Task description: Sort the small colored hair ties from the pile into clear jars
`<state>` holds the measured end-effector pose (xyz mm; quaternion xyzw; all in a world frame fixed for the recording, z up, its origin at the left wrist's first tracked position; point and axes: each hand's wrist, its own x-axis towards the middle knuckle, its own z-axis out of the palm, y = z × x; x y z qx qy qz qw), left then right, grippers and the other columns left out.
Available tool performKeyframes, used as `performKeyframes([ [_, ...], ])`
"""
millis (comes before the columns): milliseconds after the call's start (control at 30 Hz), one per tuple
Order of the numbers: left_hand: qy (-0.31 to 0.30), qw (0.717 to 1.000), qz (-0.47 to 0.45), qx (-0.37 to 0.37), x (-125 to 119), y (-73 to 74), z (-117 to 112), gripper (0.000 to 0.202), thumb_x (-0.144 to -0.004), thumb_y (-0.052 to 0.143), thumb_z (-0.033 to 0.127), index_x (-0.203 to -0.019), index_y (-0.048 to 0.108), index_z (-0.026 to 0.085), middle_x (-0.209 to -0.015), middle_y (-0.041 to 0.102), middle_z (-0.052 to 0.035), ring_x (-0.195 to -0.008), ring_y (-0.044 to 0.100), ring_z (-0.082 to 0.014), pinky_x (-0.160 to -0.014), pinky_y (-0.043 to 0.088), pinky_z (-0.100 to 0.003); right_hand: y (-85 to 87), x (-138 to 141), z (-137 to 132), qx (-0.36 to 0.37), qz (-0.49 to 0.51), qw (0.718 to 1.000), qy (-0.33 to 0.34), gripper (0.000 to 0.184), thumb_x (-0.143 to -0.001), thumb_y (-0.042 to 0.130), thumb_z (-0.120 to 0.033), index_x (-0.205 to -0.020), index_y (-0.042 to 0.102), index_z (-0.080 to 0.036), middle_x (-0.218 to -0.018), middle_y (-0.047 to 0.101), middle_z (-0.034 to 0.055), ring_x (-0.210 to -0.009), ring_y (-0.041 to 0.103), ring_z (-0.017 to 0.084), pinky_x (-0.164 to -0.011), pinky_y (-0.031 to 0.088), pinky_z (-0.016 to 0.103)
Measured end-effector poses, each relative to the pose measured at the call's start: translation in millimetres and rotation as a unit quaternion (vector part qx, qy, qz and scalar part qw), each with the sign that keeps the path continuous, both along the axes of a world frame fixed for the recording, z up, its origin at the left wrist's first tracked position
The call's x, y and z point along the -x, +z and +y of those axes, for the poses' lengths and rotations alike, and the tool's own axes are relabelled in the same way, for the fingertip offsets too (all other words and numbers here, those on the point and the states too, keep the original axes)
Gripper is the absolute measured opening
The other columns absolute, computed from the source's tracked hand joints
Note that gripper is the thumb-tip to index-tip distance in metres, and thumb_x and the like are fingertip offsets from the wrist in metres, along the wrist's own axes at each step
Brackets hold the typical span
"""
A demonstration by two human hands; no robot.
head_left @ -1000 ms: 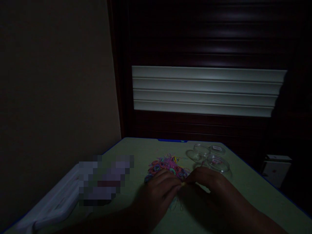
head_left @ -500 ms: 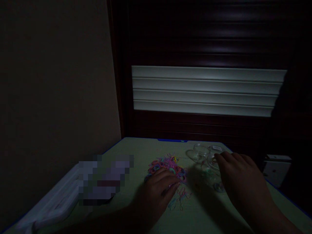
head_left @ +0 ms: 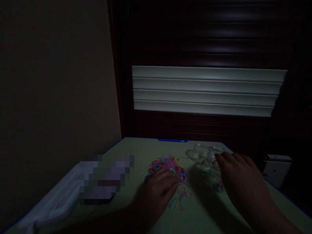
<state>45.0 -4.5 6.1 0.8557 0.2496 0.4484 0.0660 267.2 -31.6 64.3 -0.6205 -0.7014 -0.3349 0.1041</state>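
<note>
Many small colourful hair ties (head_left: 168, 162) lie heaped in the middle of the table. My left hand (head_left: 161, 187) rests against the near side of this heap, its fingers curled towards the thumb, with a bit of pink hair tie showing between them. A few looser pink and blue hair ties (head_left: 182, 194) lie just right of it. My right hand (head_left: 239, 172) is bent over a clear round jar (head_left: 212, 161), fingers curled together; the fingertips and whatever they hold are hidden. Nearer, a clear container (head_left: 211, 177) has green and other coloured hair ties in it.
Another clear round jar (head_left: 201, 152) and a clear lid with a label (head_left: 216, 148) stand at the back right. On the left lie a white tray-like object (head_left: 56, 198) and a blurred-out item (head_left: 107, 182). A wall and dark shutter border the pale table (head_left: 141, 146).
Both hands stay almost in place. A small ring-like thing at my right fingertips over the jar no longer shows there. My left fingers have shifted only slightly.
</note>
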Motion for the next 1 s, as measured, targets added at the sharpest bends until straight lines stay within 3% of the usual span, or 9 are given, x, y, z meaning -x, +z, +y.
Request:
performKeyframes([
  [400, -0.008, 1.000, 0.021, 0.006, 0.8, -6.1, 0.4, 0.015, -0.085, 0.048, 0.009, -0.090, 0.060, 0.016, -0.084, 0.062, -0.0052, -0.082, 0.055, -0.0163, -0.073, 0.045, -0.030, -3.7, 3.3, -0.4, 0.014, 0.029, 0.997, 0.075, 0.027, -0.074, 0.048, -0.004, -0.092, 0.064, -0.016, -0.085, 0.065, 0.0087, -0.078, 0.058, 0.025, -0.070, 0.042, 0.039],
  [500, -0.022, 0.999, 0.049, -0.005, 0.5, -2.8, -1.4, 0.014, -0.085, 0.047, 0.009, -0.090, 0.059, 0.015, -0.083, 0.061, -0.0059, -0.081, 0.054, -0.0166, -0.073, 0.044, -0.029, -6.0, 9.8, 0.4, 0.039, 0.092, 0.989, 0.113, 0.022, -0.080, 0.045, -0.011, -0.087, 0.064, -0.019, -0.082, 0.066, 0.0067, -0.077, 0.059, 0.023, -0.071, 0.042, 0.037],
  [633, -0.058, 0.987, 0.145, -0.043, -2.8, 4.1, -7.3, 0.016, -0.088, 0.042, 0.010, -0.091, 0.058, 0.013, -0.084, 0.061, -0.0070, -0.080, 0.052, -0.0168, -0.073, 0.042, -0.030, -10.3, 13.3, 2.6, 0.082, 0.237, 0.955, 0.159, 0.021, -0.084, 0.042, -0.020, -0.089, 0.063, -0.022, -0.084, 0.066, 0.0037, -0.075, 0.060, 0.019, -0.067, 0.044, 0.030],
  [733, -0.068, 0.972, 0.213, -0.068, -8.0, 4.7, -11.0, 0.018, -0.089, 0.039, 0.011, -0.089, 0.057, 0.012, -0.083, 0.060, -0.0072, -0.081, 0.051, -0.0176, -0.075, 0.040, -0.032, -10.7, 13.2, 3.6, 0.088, 0.287, 0.939, 0.168, 0.021, -0.085, 0.042, -0.023, -0.093, 0.061, -0.023, -0.084, 0.066, 0.0033, -0.074, 0.060, 0.018, -0.065, 0.043, 0.029],
  [1000, -0.003, 0.959, 0.271, -0.081, -34.7, 9.6, -12.7, 0.015, -0.087, 0.044, 0.014, -0.079, 0.056, 0.016, -0.082, 0.058, -0.0028, -0.082, 0.050, -0.0168, -0.079, 0.039, -0.032, -4.9, 13.2, 4.1, 0.067, 0.314, 0.929, 0.187, 0.019, -0.085, 0.041, -0.025, -0.079, 0.058, -0.020, -0.076, 0.064, 0.0039, -0.068, 0.059, 0.018, -0.062, 0.042, 0.028],
])
